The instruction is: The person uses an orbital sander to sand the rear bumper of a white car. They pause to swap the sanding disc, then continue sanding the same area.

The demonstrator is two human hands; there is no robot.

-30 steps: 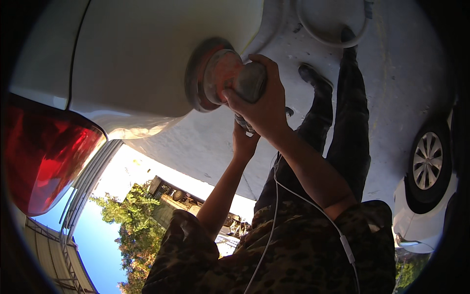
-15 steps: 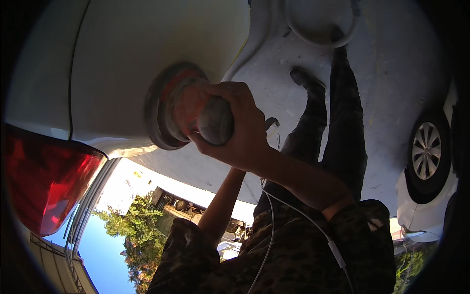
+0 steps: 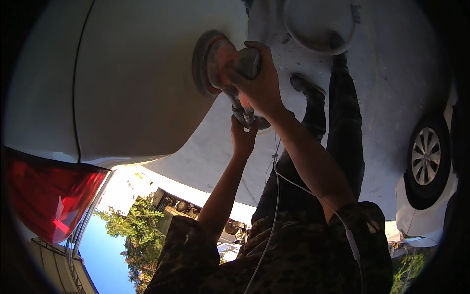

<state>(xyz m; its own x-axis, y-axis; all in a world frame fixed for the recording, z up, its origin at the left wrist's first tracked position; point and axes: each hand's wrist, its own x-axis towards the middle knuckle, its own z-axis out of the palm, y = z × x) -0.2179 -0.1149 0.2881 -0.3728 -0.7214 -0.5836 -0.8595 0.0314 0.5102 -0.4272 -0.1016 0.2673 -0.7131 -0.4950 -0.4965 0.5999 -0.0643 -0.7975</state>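
Sander (image 3: pixel 220 63) sits in the upper middle of the frame, its round pad flat against the white car panel (image 3: pixel 132 93). Our right hand (image 3: pixel 257 83) is wrapped closed over the sander's rounded top, fingers curled around it. Our left hand (image 3: pixel 243 137), just below, is closed around the tool's hose end. At lower left we see a red tail light (image 3: pixel 46 196); at right, another car's wheel (image 3: pixel 425 157).

A white car body panel (image 3: pixel 132 93) bears the round sander's pad (image 3: pixel 201 62) flat against it.
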